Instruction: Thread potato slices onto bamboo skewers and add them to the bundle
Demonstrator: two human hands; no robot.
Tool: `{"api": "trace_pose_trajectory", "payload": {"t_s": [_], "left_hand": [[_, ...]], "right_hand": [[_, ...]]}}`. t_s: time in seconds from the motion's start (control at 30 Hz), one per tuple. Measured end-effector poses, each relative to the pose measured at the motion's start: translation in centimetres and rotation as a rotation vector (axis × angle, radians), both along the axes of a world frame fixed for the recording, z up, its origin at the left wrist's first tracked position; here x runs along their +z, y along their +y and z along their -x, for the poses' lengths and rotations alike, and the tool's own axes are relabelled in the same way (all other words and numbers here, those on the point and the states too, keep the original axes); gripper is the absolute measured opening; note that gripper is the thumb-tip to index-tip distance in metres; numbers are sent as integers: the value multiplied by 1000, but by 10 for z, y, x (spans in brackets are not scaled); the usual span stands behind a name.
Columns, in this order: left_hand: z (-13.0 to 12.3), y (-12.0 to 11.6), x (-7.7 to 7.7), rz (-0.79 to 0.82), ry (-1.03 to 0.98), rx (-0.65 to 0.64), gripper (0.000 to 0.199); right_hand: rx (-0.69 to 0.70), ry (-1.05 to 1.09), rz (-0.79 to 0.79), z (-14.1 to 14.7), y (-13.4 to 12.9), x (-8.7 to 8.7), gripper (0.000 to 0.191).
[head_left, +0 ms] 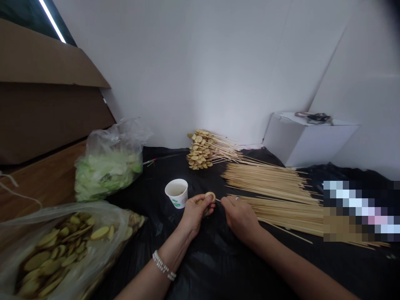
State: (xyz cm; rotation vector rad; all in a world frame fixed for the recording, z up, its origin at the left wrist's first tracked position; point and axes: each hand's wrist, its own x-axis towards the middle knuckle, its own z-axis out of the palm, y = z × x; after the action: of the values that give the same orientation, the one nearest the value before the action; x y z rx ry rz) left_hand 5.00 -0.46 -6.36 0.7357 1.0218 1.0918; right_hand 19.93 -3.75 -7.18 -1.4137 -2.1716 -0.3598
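Note:
My left hand pinches a pale, round potato slice between thumb and fingers; more slices may be under it, partly hidden by the fingers. Close by on the right, my right hand is closed on a thin bamboo skewer, whose tip meets the slice. A white paper cup with liquid in it stands just left of my left hand. Loose bamboo skewers lie in two piles, a back pile and a front pile, beside and beyond my right hand.
Skewered potato slices are heaped by the white wall. At left lie an open plastic bag of potato slices and a clear bag of leafy greens. A white box stands back right, on black plastic sheeting. A patch at right is pixelated.

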Motion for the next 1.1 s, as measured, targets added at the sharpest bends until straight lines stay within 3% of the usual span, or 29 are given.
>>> {"api": "trace_pose_trajectory", "payload": {"t_s": [0.33, 0.6, 0.9, 1.1], "left_hand": [[7, 7, 3, -44, -36, 75, 29], [5, 6, -2, -11, -5, 47, 29], [2, 2, 1, 1, -23, 15, 28], [0, 1, -1, -34, 33, 13, 31]], "right_hand": [[-44, 30, 80, -4, 3, 6, 21], [31, 173, 357, -9, 6, 4, 19], [24, 160, 196, -9, 5, 2, 21], [-24, 74, 322, -6, 2, 4, 21]]}}
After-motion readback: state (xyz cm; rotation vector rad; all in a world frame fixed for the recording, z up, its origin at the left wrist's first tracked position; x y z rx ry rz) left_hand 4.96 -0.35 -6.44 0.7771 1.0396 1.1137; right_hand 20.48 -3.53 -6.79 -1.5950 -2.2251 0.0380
